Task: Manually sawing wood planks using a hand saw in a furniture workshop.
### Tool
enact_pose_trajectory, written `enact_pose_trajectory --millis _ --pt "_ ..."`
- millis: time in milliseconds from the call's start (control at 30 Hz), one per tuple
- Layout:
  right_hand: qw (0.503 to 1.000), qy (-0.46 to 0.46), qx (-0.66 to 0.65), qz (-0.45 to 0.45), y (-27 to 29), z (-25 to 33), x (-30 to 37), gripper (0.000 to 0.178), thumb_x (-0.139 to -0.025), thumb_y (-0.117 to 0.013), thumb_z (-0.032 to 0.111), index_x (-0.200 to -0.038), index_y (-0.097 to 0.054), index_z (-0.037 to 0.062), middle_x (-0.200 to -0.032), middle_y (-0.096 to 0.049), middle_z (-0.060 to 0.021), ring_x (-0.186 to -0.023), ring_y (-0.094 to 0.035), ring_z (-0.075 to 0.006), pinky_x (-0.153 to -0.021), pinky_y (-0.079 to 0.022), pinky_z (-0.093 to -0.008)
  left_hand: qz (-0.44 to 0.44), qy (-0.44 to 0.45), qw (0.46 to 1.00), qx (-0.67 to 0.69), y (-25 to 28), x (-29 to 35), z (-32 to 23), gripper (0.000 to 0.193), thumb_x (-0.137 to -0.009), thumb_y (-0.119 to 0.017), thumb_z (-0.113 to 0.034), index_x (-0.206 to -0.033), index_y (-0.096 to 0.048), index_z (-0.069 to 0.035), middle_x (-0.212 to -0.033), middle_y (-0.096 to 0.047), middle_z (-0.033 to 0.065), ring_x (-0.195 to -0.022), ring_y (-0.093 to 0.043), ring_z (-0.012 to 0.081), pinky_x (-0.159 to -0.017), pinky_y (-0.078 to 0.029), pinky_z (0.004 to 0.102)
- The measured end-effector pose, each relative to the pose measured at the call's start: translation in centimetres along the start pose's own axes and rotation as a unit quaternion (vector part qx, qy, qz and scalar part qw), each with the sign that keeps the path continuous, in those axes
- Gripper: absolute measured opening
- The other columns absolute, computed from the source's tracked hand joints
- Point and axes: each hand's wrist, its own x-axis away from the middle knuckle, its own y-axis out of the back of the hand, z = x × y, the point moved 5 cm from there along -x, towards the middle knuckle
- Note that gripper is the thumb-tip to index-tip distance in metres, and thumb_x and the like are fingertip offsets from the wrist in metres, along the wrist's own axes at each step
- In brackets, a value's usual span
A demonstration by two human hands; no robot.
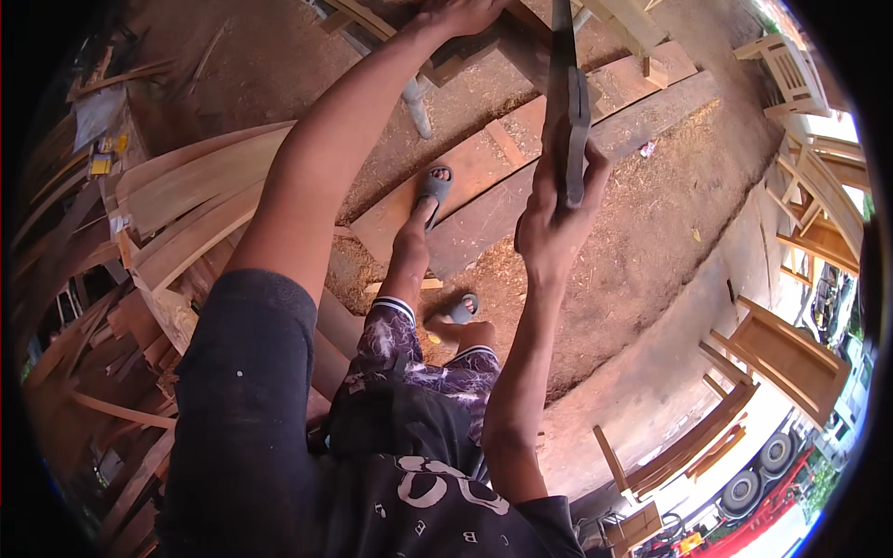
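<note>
My right hand [558, 214] is closed round the dark handle of a handsaw [577, 121]. Its blade is seen almost edge-on and runs up past the top of the view, beside a wooden workpiece [526, 51]. My left hand [465, 14] reaches to the top edge, by the dark wood left of the blade. Its fingers are mostly cut off there, so their grip cannot be made out. Where the saw's teeth meet the wood, if they do, lies out of view.
Long planks [493, 153] lie on the sawdust-strewn ground by my sandalled feet. Curved boards [200, 191] are piled at the left. A grey post [416, 107] stands under the work. Wooden chair frames [789, 74] and panels [786, 358] stand along the right, with a wheeled vehicle [758, 474] beyond.
</note>
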Motion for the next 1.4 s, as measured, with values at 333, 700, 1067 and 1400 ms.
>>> enact_pose_trajectory --millis 333,700,1067,1400 --pt "0.995 -0.097 -0.012 0.032 5.5 -3.6 18.5 0.052 -0.096 -0.058 0.007 -0.141 -0.035 -0.0044 -0.121 -0.061 -0.023 -0.093 -0.063 -0.0199 -0.081 -0.051 -0.0346 0.014 0.033 0.999 -0.021 0.5 1.4 1.5 0.026 -0.1 -0.048 -0.029 -0.116 -0.054 -0.009 -0.123 -0.056 0.0128 -0.126 -0.048 0.0326 -0.098 -0.036 0.0655" --pt "0.999 -0.004 0.054 -0.005 3.4 -3.0 13.5 0.042 -0.094 -0.062 0.013 -0.13 -0.048 -0.0042 -0.111 -0.059 -0.0156 -0.094 -0.059 -0.0206 -0.084 -0.048 -0.0358 -0.027 0.014 1.0 -0.001 1.5 1.2 1.9 0.022 -0.1 -0.047 -0.029 -0.111 -0.054 -0.012 -0.119 -0.056 0.0109 -0.121 -0.05 0.0322 -0.096 -0.036 0.0644" --pt "0.998 0.056 -0.014 -0.019 -2.5 -5.5 -1.4 0.038 -0.096 -0.059 0.011 -0.129 -0.048 -0.0034 -0.1 -0.06 -0.0155 -0.086 -0.057 -0.0204 -0.079 -0.048 -0.0347 -0.04 -0.003 0.999 -0.012 0.1 0.4 0.4 0.026 -0.101 -0.048 -0.03 -0.116 -0.055 -0.01 -0.122 -0.057 0.0112 -0.122 -0.051 0.0327 -0.095 -0.037 0.062" --pt "0.992 -0.12 0.026 -0.002 8.3 -2.3 23.7 0.05 -0.092 -0.062 0.021 -0.13 -0.043 -0.0062 -0.097 -0.059 -0.0127 -0.079 -0.058 -0.0175 -0.073 -0.048 -0.0364 0.006 0.005 1.0 0.004 1.0 1.1 2.3 0.022 -0.101 -0.044 -0.029 -0.112 -0.054 -0.012 -0.119 -0.055 0.0105 -0.123 -0.049 0.031 -0.095 -0.036 0.0616"
